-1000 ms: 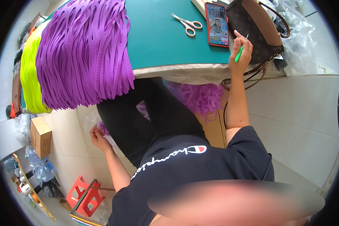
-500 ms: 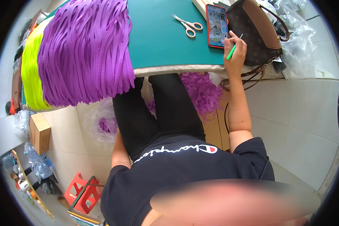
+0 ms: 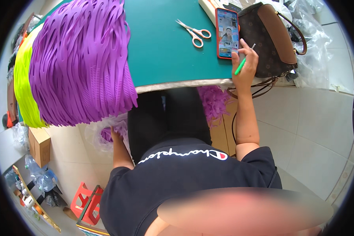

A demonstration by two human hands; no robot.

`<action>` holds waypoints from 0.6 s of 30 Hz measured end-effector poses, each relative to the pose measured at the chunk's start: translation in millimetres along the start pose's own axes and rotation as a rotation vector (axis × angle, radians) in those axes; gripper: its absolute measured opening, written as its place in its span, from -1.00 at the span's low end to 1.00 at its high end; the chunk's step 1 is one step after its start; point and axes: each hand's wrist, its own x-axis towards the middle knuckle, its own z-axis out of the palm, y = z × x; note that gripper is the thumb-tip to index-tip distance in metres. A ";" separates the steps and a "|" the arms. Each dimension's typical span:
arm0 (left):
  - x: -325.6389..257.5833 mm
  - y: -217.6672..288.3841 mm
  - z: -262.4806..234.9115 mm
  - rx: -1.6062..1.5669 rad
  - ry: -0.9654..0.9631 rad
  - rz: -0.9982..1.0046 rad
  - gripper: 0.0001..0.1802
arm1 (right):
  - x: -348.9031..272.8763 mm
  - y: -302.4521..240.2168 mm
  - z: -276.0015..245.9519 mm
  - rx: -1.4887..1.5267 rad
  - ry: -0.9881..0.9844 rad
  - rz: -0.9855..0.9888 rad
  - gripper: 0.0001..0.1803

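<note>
My right hand (image 3: 246,71) is closed around a slim green-handled tool (image 3: 240,67) with a thin metal tip; I cannot make out its exact kind. This hand's fingertips are at the lower right edge of a phone (image 3: 227,33) in a red case, its screen lit. Down by my left thigh, my left hand (image 3: 115,135) is beside a clear plastic bag (image 3: 94,131) holding purple strips; its fingers are mostly hidden. Above it, a thick pile of purple rubbery straps (image 3: 82,63) hangs over the table's front edge.
Yellow-green straps (image 3: 25,86) lie left of the purple pile on the green table mat (image 3: 161,51). Scissors (image 3: 195,34) rest left of the phone; a brown handbag (image 3: 263,43) stands right. Purple scraps (image 3: 214,102) lie under the table. A red stool (image 3: 86,202) stands on the left.
My body has shifted nearer the table, my legs further under it. My left hand has come up into view beside the plastic bag. The phone's screen shows a different picture.
</note>
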 end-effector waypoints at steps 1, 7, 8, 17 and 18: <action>-1.7 8.4 7.9 -0.138 -0.214 0.062 -0.29 | 2.3 -2.2 -2.1 0.017 0.017 -0.016 -0.73; 5.8 49.2 41.1 -0.256 -0.497 0.236 -0.50 | -7.1 -75.4 -2.4 0.116 0.440 -0.360 -0.60; 5.9 52.5 39.5 -0.040 -0.390 0.376 -0.45 | -21.8 -102.7 7.8 0.233 0.425 -0.381 -0.59; -13.3 52.3 -57.2 -0.173 -1.209 0.254 -0.75 | -113.8 -233.5 57.1 0.972 -0.502 -0.537 -0.42; -19.8 25.8 -64.7 0.272 -0.509 0.510 -0.78 | -121.6 -236.0 61.2 0.986 -0.543 -0.496 -0.42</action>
